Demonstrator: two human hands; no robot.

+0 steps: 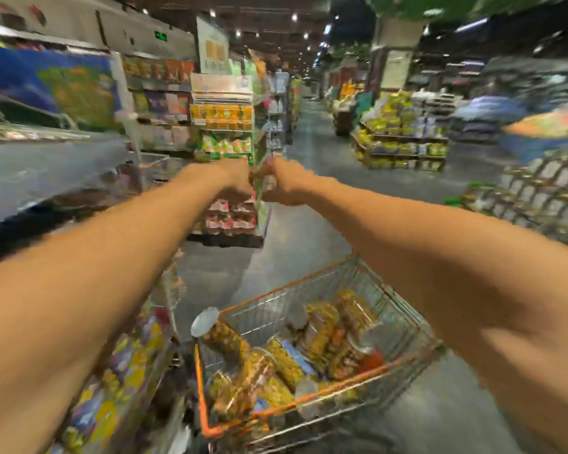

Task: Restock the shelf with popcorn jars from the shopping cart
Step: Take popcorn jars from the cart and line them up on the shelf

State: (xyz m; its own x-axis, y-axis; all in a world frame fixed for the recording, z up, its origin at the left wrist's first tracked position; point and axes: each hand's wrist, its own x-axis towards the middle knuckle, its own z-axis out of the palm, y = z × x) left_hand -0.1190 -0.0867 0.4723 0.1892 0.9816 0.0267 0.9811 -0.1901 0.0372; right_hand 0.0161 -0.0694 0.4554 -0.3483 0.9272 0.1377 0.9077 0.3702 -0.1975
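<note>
Reaching back down is what this step calls for, I judge, since the popcorn jars (295, 352) lie heaped on their sides in the shopping cart (407, 362), well below both hands and nearer the body. A clean pick would take one of the top jars by its body, close to the pale lid, so the rest of the pile does not roll. Above the cart and far out ahead, the left hand (235, 185) and right hand (284, 186) are stretched forward with knuckles almost touching — both look curled shut, with something slim and blurred between them that may be a small object; I cannot tell what, or whether either hand truly grips it. Left of the cart runs a blurred shelf (118, 371) of bright packets — likely the nearest restocking spot.
</note>
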